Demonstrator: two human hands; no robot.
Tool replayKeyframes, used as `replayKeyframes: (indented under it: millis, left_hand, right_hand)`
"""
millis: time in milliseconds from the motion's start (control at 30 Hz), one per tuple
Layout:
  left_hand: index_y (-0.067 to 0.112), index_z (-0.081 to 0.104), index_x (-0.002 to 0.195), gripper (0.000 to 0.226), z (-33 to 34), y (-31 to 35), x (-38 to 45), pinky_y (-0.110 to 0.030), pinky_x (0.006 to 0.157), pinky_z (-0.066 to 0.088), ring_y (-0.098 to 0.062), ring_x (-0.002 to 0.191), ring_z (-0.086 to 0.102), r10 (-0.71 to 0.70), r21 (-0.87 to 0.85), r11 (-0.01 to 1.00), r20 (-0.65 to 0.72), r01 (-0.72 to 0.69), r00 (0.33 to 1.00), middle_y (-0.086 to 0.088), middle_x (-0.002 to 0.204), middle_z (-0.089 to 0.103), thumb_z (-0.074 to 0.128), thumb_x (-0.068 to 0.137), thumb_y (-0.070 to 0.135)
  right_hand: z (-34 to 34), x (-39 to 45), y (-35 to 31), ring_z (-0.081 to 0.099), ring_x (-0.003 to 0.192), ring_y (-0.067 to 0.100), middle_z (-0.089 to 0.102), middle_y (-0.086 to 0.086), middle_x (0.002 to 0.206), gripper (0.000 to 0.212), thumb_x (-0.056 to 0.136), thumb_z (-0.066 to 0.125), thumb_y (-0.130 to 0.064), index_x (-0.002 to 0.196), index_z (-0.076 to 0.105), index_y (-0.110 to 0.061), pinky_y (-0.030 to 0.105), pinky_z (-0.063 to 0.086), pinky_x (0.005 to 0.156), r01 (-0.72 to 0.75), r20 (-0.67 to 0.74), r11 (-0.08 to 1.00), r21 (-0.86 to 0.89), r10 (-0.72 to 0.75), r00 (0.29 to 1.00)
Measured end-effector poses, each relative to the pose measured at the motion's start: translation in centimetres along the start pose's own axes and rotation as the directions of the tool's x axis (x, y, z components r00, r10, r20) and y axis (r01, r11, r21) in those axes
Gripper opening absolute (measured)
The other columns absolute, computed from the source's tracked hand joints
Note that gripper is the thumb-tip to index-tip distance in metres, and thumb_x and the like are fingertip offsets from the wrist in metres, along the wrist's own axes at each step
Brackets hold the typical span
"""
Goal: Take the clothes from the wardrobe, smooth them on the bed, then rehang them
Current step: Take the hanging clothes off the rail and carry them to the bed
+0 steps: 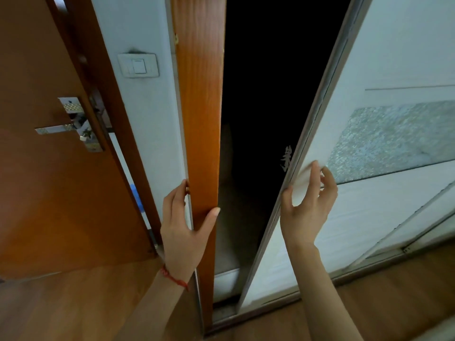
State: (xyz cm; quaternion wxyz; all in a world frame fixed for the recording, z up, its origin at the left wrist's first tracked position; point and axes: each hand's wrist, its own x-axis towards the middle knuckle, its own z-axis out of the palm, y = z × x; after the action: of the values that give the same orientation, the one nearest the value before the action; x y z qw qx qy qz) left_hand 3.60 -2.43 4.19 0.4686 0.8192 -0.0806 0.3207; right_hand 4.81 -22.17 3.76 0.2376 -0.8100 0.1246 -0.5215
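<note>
Nearest are two bare forearms reaching up from the lower edge over a warm brown wood-plank floor [73, 303]. A thin red string bracelet [172, 278] circles the left wrist.

The left hand [183, 225] clasps the orange-brown wooden side post of the wardrobe [199, 119]: its thumb lies across the front face of the post and its fingers curl round the left edge, where the post meets a white wall strip [147, 119]. The right hand [307, 205] is raised at the edge of the white sliding wardrobe door with its grey metal frame [357, 217]. Its fingers are spread and loosely bent, the thumb close to the frame edge and the fingertips near the panel; I cannot tell whether they press on it, and they are not closed round anything.

Between post and door the wardrobe stands partly open, a tall dark gap [266, 82]. Inside it is almost black; only a small pale patterned scrap [286, 158] shows just beside the door frame, and whether it is clothing is unclear. No garment can be made out otherwise.

The sliding door carries a frosted, pebble-textured glass pane [394, 139] higher on its face. Further left, a white wall switch plate [138, 65] sits on the wall strip, and beyond it a brown wooden room door [37, 180] with a silver lever handle [54, 129] stands ajar.
</note>
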Motion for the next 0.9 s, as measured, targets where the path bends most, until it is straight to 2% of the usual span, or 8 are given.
replayKeyframes:
  millis: [100, 233, 367, 467, 600, 667, 733, 900]
  left_hand:
    - [0.011, 0.041, 0.126, 0.07, 0.1, 1.0, -0.4, -0.03, 0.089, 0.044, -0.023, 0.107, 0.054, 0.011, -0.005, 1.0, -0.042, -0.011, 0.999, -0.02, 0.119, 0.056, 0.039, 0.081, 0.064]
    - [0.006, 0.035, 0.131, 0.07, 0.9, 2.0, -0.5, -0.011, 0.092, 0.034, -0.012, 0.112, 0.046, 0.034, 0.013, 0.999, -0.114, -0.033, 0.993, -0.023, 0.123, 0.051, 0.041, 0.084, 0.059]
    - [0.006, 0.027, 0.133, 0.069, 1.7, 3.3, -0.5, -0.021, 0.096, 0.033, -0.019, 0.117, 0.039, 0.064, 0.047, 0.997, -0.213, -0.055, 0.975, -0.029, 0.125, 0.046, 0.04, 0.086, 0.055]
    - [0.004, 0.023, 0.136, 0.068, 2.0, 4.5, -0.7, -0.007, 0.097, 0.032, -0.013, 0.121, 0.037, 0.112, 0.071, 0.993, -0.301, -0.094, 0.947, -0.025, 0.127, 0.038, 0.043, 0.088, 0.048]
    - [-0.001, 0.031, 0.131, 0.059, 2.7, 6.7, -0.5, -0.027, 0.111, 0.029, -0.003, 0.136, 0.021, 0.295, 0.197, 0.952, -0.396, -0.233, 0.87, -0.027, 0.134, 0.031, 0.056, 0.082, 0.021]
    - [0.001, 0.039, 0.125, 0.048, 3.3, 8.2, -0.2, -0.036, 0.111, 0.031, -0.011, 0.138, 0.022, 0.419, 0.267, 0.903, -0.384, -0.336, 0.822, -0.026, 0.132, 0.031, 0.054, 0.082, 0.016]
    - [0.004, 0.043, 0.122, 0.043, 4.3, 9.8, 0.2, -0.035, 0.111, 0.031, -0.017, 0.135, 0.028, 0.504, 0.257, 0.861, -0.319, -0.438, 0.803, -0.024, 0.13, 0.036, 0.053, 0.082, 0.014]
    - [0.01, 0.048, 0.122, 0.038, 8.5, 12.4, 3.2, -0.024, 0.105, 0.038, -0.021, 0.119, 0.048, 0.46, -0.002, 0.885, -0.153, -0.466, 0.874, -0.011, 0.125, 0.05, 0.052, 0.084, 0.014]
  right_hand:
    - [-0.4, 2.1, 1.3, 0.044, 0.117, 0.037, 0.033, 0.017, 0.136, 0.051, 0.093, 0.051, -0.031, 0.138, 0.034, -0.013, 0.051, 0.049, 0.086, 0.054, -0.013, 0.998, -0.012, -0.054, 0.998]
    - [-0.4, 3.4, 3.8, 0.042, 0.121, 0.041, 0.028, 0.02, 0.139, 0.05, 0.095, 0.049, -0.028, 0.139, 0.031, -0.011, 0.054, 0.05, 0.084, 0.125, -0.004, 0.992, -0.022, -0.125, 0.992]
    - [-0.3, 4.3, 5.8, 0.04, 0.122, 0.043, 0.029, 0.03, 0.141, 0.05, 0.095, 0.047, -0.023, 0.14, 0.027, -0.011, 0.055, 0.049, 0.086, 0.102, 0.002, 0.995, -0.003, -0.102, 0.995]
    - [-0.8, 5.5, 7.7, 0.04, 0.123, 0.045, 0.03, 0.033, 0.141, 0.048, 0.097, 0.039, -0.03, 0.14, 0.026, -0.012, 0.056, 0.049, 0.087, 0.101, 0.019, 0.995, 0.002, -0.101, 0.995]
    - [-1.4, 7.2, 9.9, 0.036, 0.125, 0.043, 0.028, 0.031, 0.143, 0.048, 0.097, 0.035, -0.031, 0.141, 0.027, -0.012, 0.055, 0.047, 0.091, 0.042, 0.007, 0.999, 0.035, -0.042, 0.999]
    - [-1.8, 8.1, 10.9, 0.032, 0.126, 0.041, 0.029, 0.031, 0.143, 0.049, 0.095, 0.041, -0.026, 0.14, 0.028, -0.012, 0.052, 0.043, 0.094, 0.013, -0.009, 0.998, 0.062, -0.012, 1.0]
    - [-2.2, 9.1, 11.9, 0.031, 0.126, 0.04, 0.03, 0.032, 0.142, 0.05, 0.092, 0.041, -0.022, 0.139, 0.028, -0.011, 0.048, 0.04, 0.096, -0.002, -0.026, 0.997, 0.073, 0.004, 1.0]
    - [-2.9, 10.9, 14.3, 0.028, 0.13, 0.038, 0.032, 0.031, 0.142, 0.051, 0.09, 0.039, -0.024, 0.138, 0.028, -0.013, 0.046, 0.039, 0.097, -0.024, -0.039, 0.999, 0.045, 0.025, 0.999]
